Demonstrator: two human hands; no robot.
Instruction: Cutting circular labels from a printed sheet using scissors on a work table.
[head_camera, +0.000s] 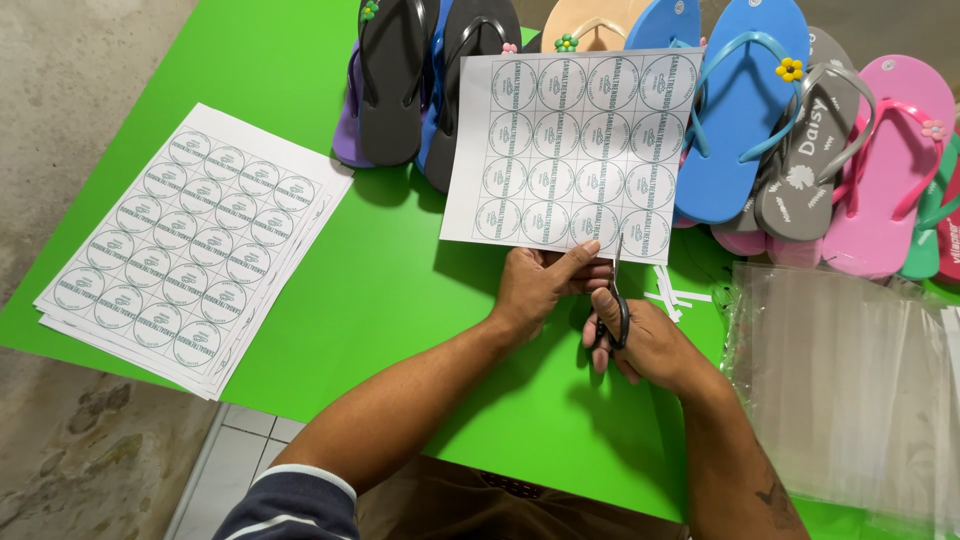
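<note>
My left hand (540, 285) pinches the near edge of the sticker sheet (570, 150), thumb on top. My right hand (640, 340) is closed round the black scissors (616, 300), blades at the sheet's near edge w/ tips pointing far. Best keep the sheet taut & run the blades along the printed grid line, clear of the circles. It's white w/ rows of round green-printed labels, held up over the green table (400, 290), in front of the flip-flops (745, 110).

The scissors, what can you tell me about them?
The scissors are small, with dark handles and thin metal blades. The right hand grips the handles, fingers through the loops. The blades point up and away from the person, at the bottom edge of a white sheet of round stickers, which the left hand holds up.
</note>
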